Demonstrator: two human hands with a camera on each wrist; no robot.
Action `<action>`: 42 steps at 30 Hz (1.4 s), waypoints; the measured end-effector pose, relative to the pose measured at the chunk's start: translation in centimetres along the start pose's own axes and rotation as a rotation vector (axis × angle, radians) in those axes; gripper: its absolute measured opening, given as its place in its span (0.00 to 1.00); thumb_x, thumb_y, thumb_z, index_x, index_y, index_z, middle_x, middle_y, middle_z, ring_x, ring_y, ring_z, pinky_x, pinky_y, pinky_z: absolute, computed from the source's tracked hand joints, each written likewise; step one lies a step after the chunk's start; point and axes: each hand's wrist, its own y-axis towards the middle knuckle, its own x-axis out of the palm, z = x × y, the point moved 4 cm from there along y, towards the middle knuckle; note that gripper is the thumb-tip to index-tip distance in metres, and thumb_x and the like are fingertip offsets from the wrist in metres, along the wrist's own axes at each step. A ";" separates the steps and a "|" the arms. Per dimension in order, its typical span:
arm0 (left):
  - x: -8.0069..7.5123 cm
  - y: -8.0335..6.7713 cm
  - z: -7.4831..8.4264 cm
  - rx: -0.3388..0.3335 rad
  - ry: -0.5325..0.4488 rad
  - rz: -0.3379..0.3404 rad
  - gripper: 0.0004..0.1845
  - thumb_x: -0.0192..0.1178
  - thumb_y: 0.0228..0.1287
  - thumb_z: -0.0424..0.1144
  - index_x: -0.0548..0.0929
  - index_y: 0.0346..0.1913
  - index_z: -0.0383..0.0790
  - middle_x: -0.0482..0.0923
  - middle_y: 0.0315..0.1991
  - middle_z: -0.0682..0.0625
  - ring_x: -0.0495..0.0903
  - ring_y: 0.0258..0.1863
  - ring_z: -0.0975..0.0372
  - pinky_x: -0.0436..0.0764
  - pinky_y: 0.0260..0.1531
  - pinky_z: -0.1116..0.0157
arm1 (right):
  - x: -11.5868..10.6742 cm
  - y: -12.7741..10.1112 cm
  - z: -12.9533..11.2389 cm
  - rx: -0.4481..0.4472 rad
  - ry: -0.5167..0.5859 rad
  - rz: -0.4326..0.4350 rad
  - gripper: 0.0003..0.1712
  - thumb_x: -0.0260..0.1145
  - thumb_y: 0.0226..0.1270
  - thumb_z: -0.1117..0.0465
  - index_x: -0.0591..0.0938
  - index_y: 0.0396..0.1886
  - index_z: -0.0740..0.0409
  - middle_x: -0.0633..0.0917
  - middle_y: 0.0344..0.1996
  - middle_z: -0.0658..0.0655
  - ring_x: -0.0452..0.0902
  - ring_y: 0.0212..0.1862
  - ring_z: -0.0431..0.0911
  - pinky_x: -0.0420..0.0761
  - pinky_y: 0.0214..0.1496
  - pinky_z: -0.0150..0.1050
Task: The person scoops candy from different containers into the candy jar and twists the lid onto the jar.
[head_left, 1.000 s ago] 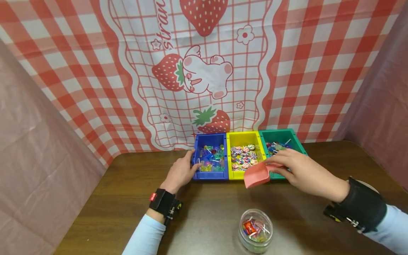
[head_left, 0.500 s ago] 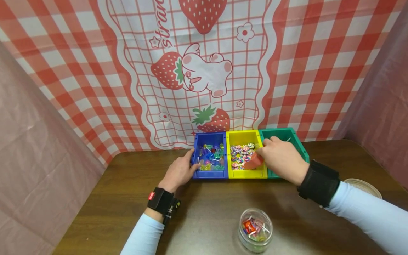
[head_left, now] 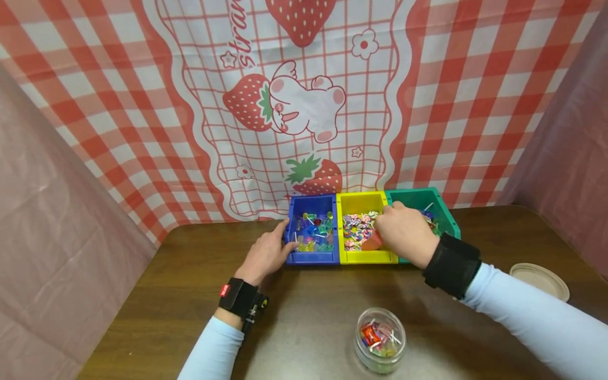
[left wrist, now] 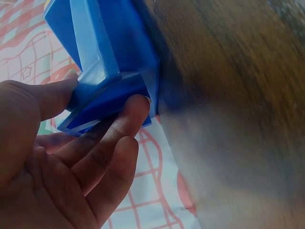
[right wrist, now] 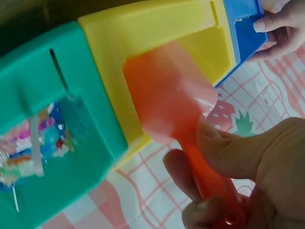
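My left hand (head_left: 266, 253) grips the outer side wall of the blue bin (head_left: 313, 258), thumb over the rim and fingers against the outside in the left wrist view. My right hand (head_left: 406, 235) holds a coral-pink scoop (right wrist: 162, 90) by its handle. In the head view, the scoop's blade dips into the yellow bin (head_left: 368, 258), among swirl-patterned candies (head_left: 356, 229). Part of the blade and all of the handle are hidden there behind the hand. Clear coloured candies (head_left: 315, 229) lie in the blue bin.
A green bin (head_left: 412, 196) with mixed candies adjoins the yellow one, partly behind my right hand. Nearer on the wooden table stands an uncovered glass jar (head_left: 380, 348) containing candies. A round lid (head_left: 541, 281) lies at the right. Checked strawberry cloth (head_left: 309, 105) hangs behind.
My right hand has moved left from over the green bin and lowered the scoop into the yellow bin's candies. My left hand keeps its hold on the blue bin.
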 end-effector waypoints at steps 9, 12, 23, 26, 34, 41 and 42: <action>0.0 0.1 -0.1 -0.002 0.001 0.007 0.37 0.60 0.71 0.51 0.61 0.76 0.41 0.78 0.60 0.36 0.80 0.53 0.50 0.77 0.54 0.49 | 1.4 0.1 -0.5 0.051 0.007 0.052 0.14 0.83 0.47 0.61 0.89 0.33 0.61 0.81 0.26 0.62 0.70 0.27 0.54 0.82 0.28 0.47; -0.1 0.1 -0.1 0.003 0.000 0.012 0.37 0.60 0.71 0.51 0.61 0.76 0.41 0.78 0.59 0.36 0.81 0.53 0.50 0.77 0.54 0.49 | 1.6 0.1 -0.5 0.065 0.016 0.055 0.15 0.83 0.48 0.61 0.90 0.36 0.61 0.82 0.28 0.63 0.71 0.28 0.54 0.82 0.30 0.48; 0.1 -0.3 -0.3 -0.006 -0.014 0.002 0.37 0.60 0.71 0.51 0.61 0.77 0.42 0.76 0.61 0.35 0.79 0.56 0.48 0.76 0.55 0.48 | 0.2 0.2 -0.6 0.048 0.016 0.017 0.12 0.82 0.48 0.62 0.85 0.22 0.61 0.77 0.18 0.58 0.69 0.23 0.52 0.79 0.24 0.45; 0.1 -0.2 -0.3 -0.013 -0.019 0.005 0.37 0.60 0.71 0.51 0.61 0.77 0.42 0.76 0.61 0.36 0.79 0.56 0.48 0.76 0.55 0.48 | 0.0 0.3 -0.8 0.061 0.007 0.011 0.13 0.82 0.49 0.62 0.84 0.22 0.62 0.77 0.17 0.58 0.69 0.22 0.52 0.79 0.22 0.46; 0.2 -0.1 -0.2 -0.023 -0.020 -0.008 0.37 0.60 0.72 0.52 0.60 0.77 0.43 0.75 0.62 0.36 0.79 0.56 0.49 0.76 0.56 0.48 | 1.9 0.5 -0.6 0.137 0.067 -0.038 0.11 0.79 0.53 0.63 0.87 0.35 0.62 0.80 0.26 0.61 0.73 0.28 0.54 0.82 0.32 0.50; 0.0 -0.1 0.0 -0.018 -0.023 -0.014 0.37 0.60 0.72 0.52 0.60 0.77 0.43 0.75 0.63 0.36 0.79 0.56 0.50 0.75 0.56 0.48 | 4.4 -0.1 -0.5 0.163 0.130 -0.073 0.21 0.74 0.60 0.66 0.82 0.53 0.64 0.81 0.39 0.66 0.74 0.38 0.57 0.82 0.43 0.54; 0.0 -0.2 0.0 -0.017 -0.023 -0.013 0.37 0.60 0.71 0.51 0.60 0.77 0.43 0.75 0.63 0.36 0.79 0.56 0.50 0.75 0.56 0.48 | 4.6 -0.2 -0.5 0.165 0.137 -0.070 0.22 0.74 0.60 0.66 0.81 0.54 0.64 0.80 0.40 0.67 0.74 0.39 0.58 0.82 0.44 0.54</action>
